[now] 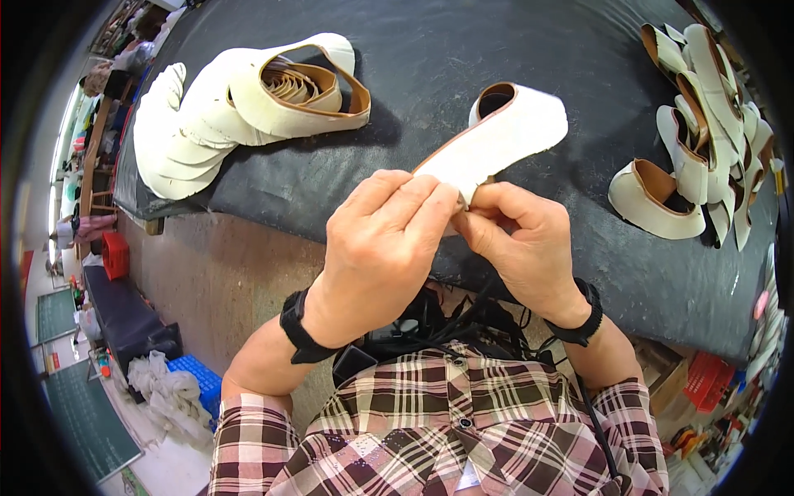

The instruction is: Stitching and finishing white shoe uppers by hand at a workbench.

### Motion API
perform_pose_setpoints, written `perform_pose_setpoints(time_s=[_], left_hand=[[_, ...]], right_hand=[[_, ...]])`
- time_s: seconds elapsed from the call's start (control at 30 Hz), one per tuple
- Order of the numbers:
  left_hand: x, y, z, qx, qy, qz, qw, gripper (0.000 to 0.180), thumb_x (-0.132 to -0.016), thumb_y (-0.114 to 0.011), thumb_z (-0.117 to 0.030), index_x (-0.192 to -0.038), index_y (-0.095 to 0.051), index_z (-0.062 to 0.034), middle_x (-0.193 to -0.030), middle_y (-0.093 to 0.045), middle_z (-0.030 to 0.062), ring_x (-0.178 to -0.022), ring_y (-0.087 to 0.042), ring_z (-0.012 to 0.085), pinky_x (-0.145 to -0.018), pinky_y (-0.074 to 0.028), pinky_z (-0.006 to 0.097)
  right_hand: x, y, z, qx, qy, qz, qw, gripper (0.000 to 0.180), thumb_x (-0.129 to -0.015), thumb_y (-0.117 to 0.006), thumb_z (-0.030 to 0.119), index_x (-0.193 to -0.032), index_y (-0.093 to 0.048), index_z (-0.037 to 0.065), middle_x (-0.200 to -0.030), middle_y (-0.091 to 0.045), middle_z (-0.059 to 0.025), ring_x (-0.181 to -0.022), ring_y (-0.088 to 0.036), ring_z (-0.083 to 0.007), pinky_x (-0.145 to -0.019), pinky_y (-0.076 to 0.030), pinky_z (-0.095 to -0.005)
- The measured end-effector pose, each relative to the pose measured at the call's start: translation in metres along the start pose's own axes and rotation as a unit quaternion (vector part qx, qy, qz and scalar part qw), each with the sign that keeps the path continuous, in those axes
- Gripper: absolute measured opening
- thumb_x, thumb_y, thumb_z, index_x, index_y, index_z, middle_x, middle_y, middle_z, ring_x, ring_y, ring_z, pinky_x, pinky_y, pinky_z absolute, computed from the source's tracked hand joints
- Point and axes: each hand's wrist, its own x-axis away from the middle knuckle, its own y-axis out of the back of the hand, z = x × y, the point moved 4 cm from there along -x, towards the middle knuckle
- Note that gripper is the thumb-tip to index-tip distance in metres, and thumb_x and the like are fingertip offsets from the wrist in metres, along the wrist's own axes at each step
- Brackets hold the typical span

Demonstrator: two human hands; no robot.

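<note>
Both hands pinch the near end of a white leather shoe upper with a brown lining. My left hand is closed on its edge, fingertips on the white face. My right hand holds the same end from the right, thumb and fingers pressed together. The fingertips of the two hands nearly meet, and what lies between them is partly hidden. The upper's curved far part rests on or just above the black table. A fanned stack of similar uppers lies to the left.
Another pile of white uppers lies at the table's right side. On the floor at left are a red crate, a dark bench and a blue basket. A red container stands below the table at right.
</note>
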Motion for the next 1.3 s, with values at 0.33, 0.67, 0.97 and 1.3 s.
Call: perform_pose_setpoints(time_s=[0.33, 0.67, 0.97, 1.3], left_hand=[[0.005, -0.014, 0.009, 0.058, 0.122, -0.125, 0.983, 0.012, -0.076, -0.059, 0.005, -0.087, -0.062, 0.0011, -0.073, -0.064, 0.0103, -0.068, -0.059, 0.0187, -0.064, -0.048, 0.027], [0.029, -0.058, 0.008, 0.612, 0.381, -0.191, 0.666, 0.031, -0.09, -0.056, -0.021, -0.113, -0.05, -0.0024, -0.111, -0.056, 0.0111, -0.1, -0.051, 0.0159, -0.087, -0.041, 0.031], [-0.013, -0.073, -0.014, 0.512, 0.22, 0.101, 0.825, 0.043, -0.078, -0.069, -0.014, -0.116, -0.054, -0.0042, -0.105, -0.061, 0.0085, -0.106, -0.055, 0.0199, -0.092, -0.041, 0.033], [-0.032, -0.075, -0.021, 0.663, 0.385, 0.004, 0.642, 0.023, -0.084, -0.065, -0.015, -0.1, -0.056, -0.0011, -0.091, -0.062, 0.0027, -0.08, -0.056, 0.0069, -0.074, -0.045, 0.02]], right_hand=[[-0.004, 0.014, -0.019, -0.164, -0.073, 0.006, 0.984, 0.006, -0.08, -0.063, 0.002, -0.084, -0.063, -0.002, -0.068, -0.06, -0.0007, -0.057, -0.051, -0.0048, -0.052, -0.04, -0.0186], [-0.001, 0.072, -0.047, -0.493, -0.235, -0.011, 0.838, 0.011, -0.082, -0.055, 0.007, -0.091, -0.058, 0.001, -0.074, -0.057, -0.0019, -0.06, -0.049, -0.0049, -0.054, -0.041, -0.0176], [0.006, 0.086, -0.051, -0.547, -0.279, 0.053, 0.788, 0.018, -0.083, -0.055, 0.008, -0.099, -0.052, 0.001, -0.079, -0.055, -0.0019, -0.062, -0.049, -0.0049, -0.056, -0.042, -0.0172], [0.023, 0.105, 0.013, 0.086, 0.213, -0.06, 0.971, 0.017, -0.069, -0.071, -0.003, -0.083, -0.062, 0.002, -0.075, -0.058, -0.0061, -0.059, -0.055, -0.0124, -0.051, -0.045, -0.0227]])
